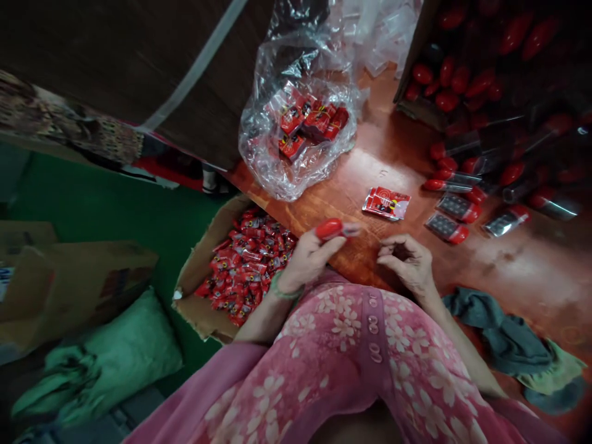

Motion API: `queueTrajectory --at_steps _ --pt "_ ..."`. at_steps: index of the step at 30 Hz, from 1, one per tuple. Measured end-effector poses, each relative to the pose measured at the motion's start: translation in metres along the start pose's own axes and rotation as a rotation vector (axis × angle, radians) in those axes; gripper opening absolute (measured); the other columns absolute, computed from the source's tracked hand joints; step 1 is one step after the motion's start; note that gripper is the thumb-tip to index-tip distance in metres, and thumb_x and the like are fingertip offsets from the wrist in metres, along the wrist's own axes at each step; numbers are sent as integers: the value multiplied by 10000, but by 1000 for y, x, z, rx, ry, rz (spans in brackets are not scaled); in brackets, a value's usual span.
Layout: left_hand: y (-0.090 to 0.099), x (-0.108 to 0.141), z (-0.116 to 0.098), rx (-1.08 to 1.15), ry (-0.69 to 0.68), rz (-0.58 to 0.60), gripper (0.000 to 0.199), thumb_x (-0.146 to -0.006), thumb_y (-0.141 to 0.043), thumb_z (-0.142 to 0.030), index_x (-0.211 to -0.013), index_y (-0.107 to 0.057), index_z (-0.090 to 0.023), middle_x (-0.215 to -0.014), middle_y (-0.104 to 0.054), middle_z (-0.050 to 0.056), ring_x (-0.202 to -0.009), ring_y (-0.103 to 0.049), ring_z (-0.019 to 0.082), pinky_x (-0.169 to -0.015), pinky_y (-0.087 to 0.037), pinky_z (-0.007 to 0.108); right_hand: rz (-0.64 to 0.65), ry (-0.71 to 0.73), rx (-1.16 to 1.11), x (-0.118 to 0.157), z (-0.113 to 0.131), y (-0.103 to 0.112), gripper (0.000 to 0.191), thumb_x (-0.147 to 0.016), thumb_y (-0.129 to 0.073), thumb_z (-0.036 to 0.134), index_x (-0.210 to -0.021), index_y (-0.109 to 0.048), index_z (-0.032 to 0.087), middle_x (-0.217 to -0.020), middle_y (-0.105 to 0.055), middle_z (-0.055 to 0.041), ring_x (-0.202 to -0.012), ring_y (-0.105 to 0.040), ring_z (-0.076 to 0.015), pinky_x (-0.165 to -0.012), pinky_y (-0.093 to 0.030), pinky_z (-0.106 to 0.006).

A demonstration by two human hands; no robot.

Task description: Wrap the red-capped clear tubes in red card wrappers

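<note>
My left hand is pinching a red-capped tube at about 1 o'clock from the wrist, fingers clamped on it. Right hand sits just beside, fingers curled nearly together; can't tell if they hold anything. Cardboard box of red packets at 9 o'clock, plastic bag with more at 11. Loose packet and more red tubes at 1–2 on the wooden table. Looks like one-tube-at-a-time handling; next move calls for right fingers reaching the tube.
</note>
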State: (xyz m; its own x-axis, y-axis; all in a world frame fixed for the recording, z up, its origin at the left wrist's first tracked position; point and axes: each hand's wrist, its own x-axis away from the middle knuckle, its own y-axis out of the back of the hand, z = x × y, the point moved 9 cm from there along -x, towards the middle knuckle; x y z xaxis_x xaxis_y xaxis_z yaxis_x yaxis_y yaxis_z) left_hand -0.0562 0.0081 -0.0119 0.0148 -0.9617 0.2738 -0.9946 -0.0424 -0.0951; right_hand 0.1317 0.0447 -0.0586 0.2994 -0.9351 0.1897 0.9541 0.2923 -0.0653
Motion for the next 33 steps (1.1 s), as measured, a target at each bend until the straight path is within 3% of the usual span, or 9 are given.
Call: queueTrajectory --at_steps 6,8,10,14,17,20,24,27,33 --pt "161 96 8 -919 208 -440 509 -892 -634 -563 -1172 -730 -149 -1049 -792 161 -980 -747 348 -930 -562 509 4 21 46 -3 2 2 150 -725 -829 283 -801 -720 213 -647 -663 40 -544 -588 -98 -554 -471 -231" --pt "193 113 4 -1248 202 -516 667 -814 -720 -583 -1291 -663 -121 -1162 -754 227 -1068 -716 427 -912 -554 568 13 27 70 -4 3 -2 137 -755 -810 292 -810 -715 210 -654 -664 39 -552 -596 -102 -559 -472 -234" --pt "194 113 -13 -1414 -10 -634 807 -716 -812 -578 -1357 -614 -129 -1320 -687 245 -1179 -668 460 -950 -541 614 31 23 99 -4 5 -7 143 -793 -784 330 -828 -718 208 -669 -678 30 -565 -613 -114 -566 -484 -245" --pt "119 63 -39 -1078 -370 -529 481 -830 -767 -397 -1277 -692 -235 -1183 -782 80 -964 -763 270 -858 -611 434 2 101 284 5 31 5 183 -898 -693 374 -966 -760 218 -864 -776 -17 -731 -701 -159 -697 -555 -299" --pt "2 6 -46 -843 -476 27 138 -928 -664 -333 -908 -772 -249 -844 -795 3 -694 -718 159 -676 -563 298 -85 175 560 32 69 44 201 -951 -648 363 -1076 -764 255 -1014 -788 -33 -909 -721 -199 -861 -569 -363" --pt "-111 -15 -46 -711 -641 516 432 -992 -553 -448 -655 -666 -203 -591 -648 6 -541 -583 130 -590 -457 279 -344 140 930 80 103 110 264 -959 -638 362 -1180 -737 255 -1076 -768 -76 -1031 -682 -261 -937 -536 -433" --pt "-216 -4 -12 -819 -782 870 457 -983 -535 -537 -1069 -682 -112 -988 -724 125 -909 -656 233 -817 -465 342 -264 -142 1389 136 84 158 431 -972 -579 435 -1341 -647 224 -1155 -731 -148 -1078 -598 -368 -916 -478 -537" --pt "-262 14 18 -1021 -870 915 591 -947 -631 -458 -1350 -532 -36 -1258 -640 216 -1154 -587 320 -907 -423 394 -168 -201 1589 158 52 163 383 -976 -529 365 -1277 -677 178 -1166 -735 -184 -969 -585 -365 -767 -444 -479" --pt "-302 27 58 -1082 -981 960 328 -1010 -335 -113 -1078 -656 -97 -982 -711 164 -922 -660 258 -755 -382 375 -159 -187 1735 159 20 166 367 -952 -436 168 -1131 -755 138 -878 -723 -146 -802 -554 -289 -669 -338 -386"
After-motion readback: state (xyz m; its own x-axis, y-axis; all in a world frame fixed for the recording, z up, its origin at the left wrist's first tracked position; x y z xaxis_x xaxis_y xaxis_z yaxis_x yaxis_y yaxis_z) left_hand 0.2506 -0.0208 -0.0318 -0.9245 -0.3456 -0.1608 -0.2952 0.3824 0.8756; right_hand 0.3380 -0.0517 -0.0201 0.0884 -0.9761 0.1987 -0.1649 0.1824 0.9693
